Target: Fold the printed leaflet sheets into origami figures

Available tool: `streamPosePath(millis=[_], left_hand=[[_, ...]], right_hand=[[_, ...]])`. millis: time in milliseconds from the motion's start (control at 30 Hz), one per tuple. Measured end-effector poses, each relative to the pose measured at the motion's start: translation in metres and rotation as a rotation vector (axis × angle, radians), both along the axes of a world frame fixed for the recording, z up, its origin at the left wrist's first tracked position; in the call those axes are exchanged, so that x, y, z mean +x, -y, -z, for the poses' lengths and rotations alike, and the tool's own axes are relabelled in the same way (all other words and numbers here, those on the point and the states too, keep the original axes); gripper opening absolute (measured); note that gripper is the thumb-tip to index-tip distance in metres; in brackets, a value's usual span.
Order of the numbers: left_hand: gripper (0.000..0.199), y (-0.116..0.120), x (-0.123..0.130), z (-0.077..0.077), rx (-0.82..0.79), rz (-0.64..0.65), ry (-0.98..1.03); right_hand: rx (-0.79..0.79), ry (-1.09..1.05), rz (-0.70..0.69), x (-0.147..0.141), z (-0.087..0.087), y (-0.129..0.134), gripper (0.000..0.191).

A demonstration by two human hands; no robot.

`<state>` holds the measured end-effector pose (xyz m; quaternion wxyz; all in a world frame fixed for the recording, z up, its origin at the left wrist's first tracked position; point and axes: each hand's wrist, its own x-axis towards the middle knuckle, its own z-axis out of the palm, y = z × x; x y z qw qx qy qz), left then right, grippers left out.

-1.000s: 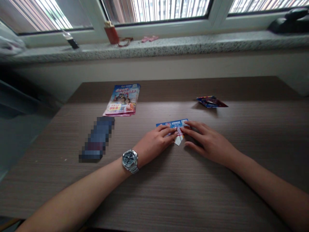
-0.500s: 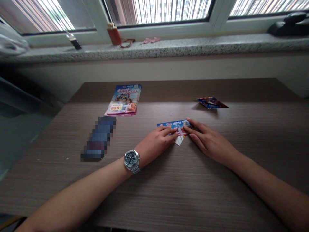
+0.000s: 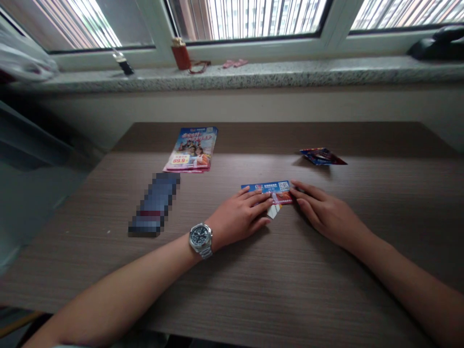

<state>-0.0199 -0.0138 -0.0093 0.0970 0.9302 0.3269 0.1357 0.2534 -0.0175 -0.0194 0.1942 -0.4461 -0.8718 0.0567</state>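
A partly folded flyer (image 3: 282, 193) lies flat on the table, blue along its top edge, with a QR code and a white pointed flap sticking out below. My left hand (image 3: 242, 215), with a metal watch (image 3: 200, 237) at its wrist, rests palm down on the flyer's left part, fingers stretched out and covering some of it. Beside the flyer's right edge, my right hand (image 3: 328, 212) lies with outstretched fingers, their tips touching or very near that edge. Farther back on the right stands a folded paper piece (image 3: 322, 156) with blue and red print.
A stack of printed flyers (image 3: 194, 149) lies at the back left of the wooden table (image 3: 232, 290). Nearer me is a pixelated dark rectangular object (image 3: 154, 205). The stone windowsill (image 3: 290, 75) holds a reddish-brown container (image 3: 180, 54), a pink item (image 3: 235, 63) and a black object (image 3: 438, 43).
My right hand has slid off the flyer's face to its right edge, uncovering the QR code corner. My left thumb has spread away from the fingers. The whole view has shifted slightly.
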Motion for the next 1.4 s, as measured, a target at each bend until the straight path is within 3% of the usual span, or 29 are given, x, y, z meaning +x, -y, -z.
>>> streamPosePath(millis=[233, 467, 600, 767, 1133, 1400], left_hand=[[0.056, 0.000, 0.003, 0.003, -0.036, 0.041, -0.011], [0.053, 0.000, 0.000, 0.004, -0.016, 0.023, 0.000], [0.050, -0.001, -0.002, 0.002, -0.020, 0.019, -0.007], [0.061, -0.003, -0.003, 0.002, -0.075, -0.048, -0.013], [0.058, -0.002, -0.003, -0.003, -0.027, -0.085, -0.109], [0.056, -0.010, -0.012, -0.004, -0.062, 0.001, -0.050]], right_hand=[[0.021, 0.076, -0.137, -0.022, 0.004, 0.005, 0.053], [-0.028, 0.093, -0.161, -0.017, 0.009, 0.002, 0.053], [-0.064, 0.048, -0.144, -0.014, 0.007, 0.000, 0.051], [-0.076, 0.068, -0.112, -0.012, 0.005, -0.001, 0.050], [-0.003, 0.168, -0.089, -0.021, 0.011, 0.007, 0.057], [-0.034, 0.158, -0.067, -0.011, 0.008, -0.003, 0.052]])
